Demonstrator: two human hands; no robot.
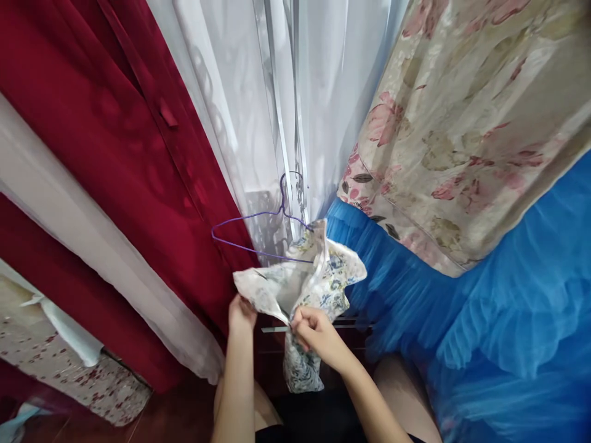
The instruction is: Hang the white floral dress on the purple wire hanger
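Note:
A small white garment with a blue floral print (308,278) hangs from a thin purple wire hanger (252,229) in front of me. My left hand (241,312) grips the garment's lower left edge with closed fingers. My right hand (313,332) pinches the fabric near its middle, fingers curled round a fold. The hanger's hook (287,184) sits against the sheer white curtain (272,104). Part of the garment trails down below my right hand.
A dark red curtain (106,141) hangs at the left. A cream fabric with pink flowers (471,123) and a frilly blue net cloth (484,307) fill the right. A flowered mat (69,369) lies on the dark floor at lower left. My knees show below.

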